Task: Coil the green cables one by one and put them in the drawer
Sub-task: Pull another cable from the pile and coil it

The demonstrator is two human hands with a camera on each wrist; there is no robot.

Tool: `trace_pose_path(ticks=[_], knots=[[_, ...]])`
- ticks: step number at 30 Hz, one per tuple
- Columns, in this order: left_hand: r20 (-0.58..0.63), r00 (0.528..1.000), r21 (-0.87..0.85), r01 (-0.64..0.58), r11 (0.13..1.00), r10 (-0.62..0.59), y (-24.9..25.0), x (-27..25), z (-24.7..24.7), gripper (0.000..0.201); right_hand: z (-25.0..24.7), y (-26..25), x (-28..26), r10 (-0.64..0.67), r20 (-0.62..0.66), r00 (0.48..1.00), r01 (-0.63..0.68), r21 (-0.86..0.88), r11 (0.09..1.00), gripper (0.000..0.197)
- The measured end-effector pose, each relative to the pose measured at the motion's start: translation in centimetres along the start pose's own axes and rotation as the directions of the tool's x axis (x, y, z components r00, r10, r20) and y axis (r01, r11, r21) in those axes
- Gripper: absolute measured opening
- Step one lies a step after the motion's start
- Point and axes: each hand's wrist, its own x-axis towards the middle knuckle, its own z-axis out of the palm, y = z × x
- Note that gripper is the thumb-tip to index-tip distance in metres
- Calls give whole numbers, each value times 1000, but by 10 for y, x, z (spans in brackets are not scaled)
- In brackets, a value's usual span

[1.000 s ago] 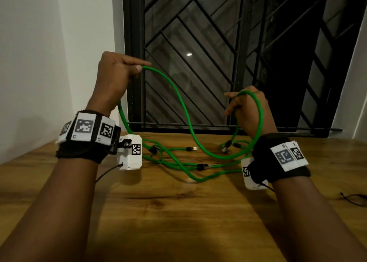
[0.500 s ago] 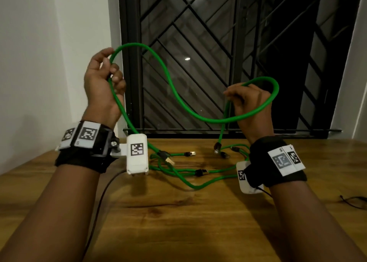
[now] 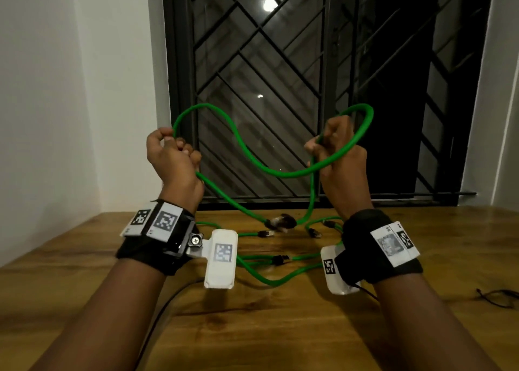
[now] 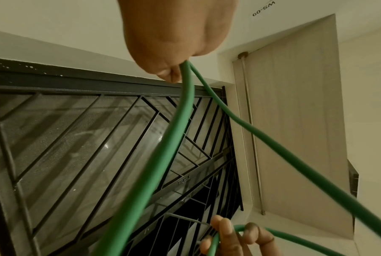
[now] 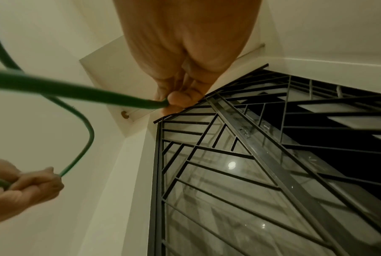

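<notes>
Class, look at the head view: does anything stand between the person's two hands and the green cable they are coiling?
Nothing does. The left hand and the right hand both already grip the raised green cable directly. No drawer shows in any view, so that path cannot be judged.

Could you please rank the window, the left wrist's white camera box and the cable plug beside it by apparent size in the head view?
1. window
2. white camera box
3. cable plug

Left hand shifted right toward frame centre, closing on right hand; green cable loop now narrower; its connector lifted off worktop.
</notes>
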Motion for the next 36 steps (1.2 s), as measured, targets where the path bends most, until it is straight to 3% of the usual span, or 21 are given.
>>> trace_pose_path(ticks=[2,6,11,17,26,29,31,33,36], knots=[[13,1000,1,10,1000,-10,-3,-1,-1,35,1,-1,1,15,-7,1000,-15,43,999,44],[-17,1000,19,26,999,-26,-6,-2,-3,34,5,0,-1,108,44,993,-113,135,984,22],[-21,998,77,64,995,-62,-12,-3,-7,33,8,6,-3,304,193,933,-345,241,907,13],[50,993,21,106,994,-106,-21,-18,1,31,-2,3,-1,457,217,863,-505,341,793,14],[202,959,-123,225,967,-197,-11,-21,11,23,-14,-18,45,549,295,782,-599,111,793,21],[325,921,-132,269,954,-215,-5,-21,10,36,-5,-20,54,566,377,734,-667,243,704,31],[432,881,-98,257,961,-192,-2,-21,7,63,5,-13,51,575,409,709,-696,271,665,28],[523,835,-28,219,975,-172,1,-19,5,89,15,-4,44,578,405,709,-696,268,666,19],[631,764,59,122,991,-131,4,-14,4,99,27,5,35,576,390,718,-675,190,713,15]])
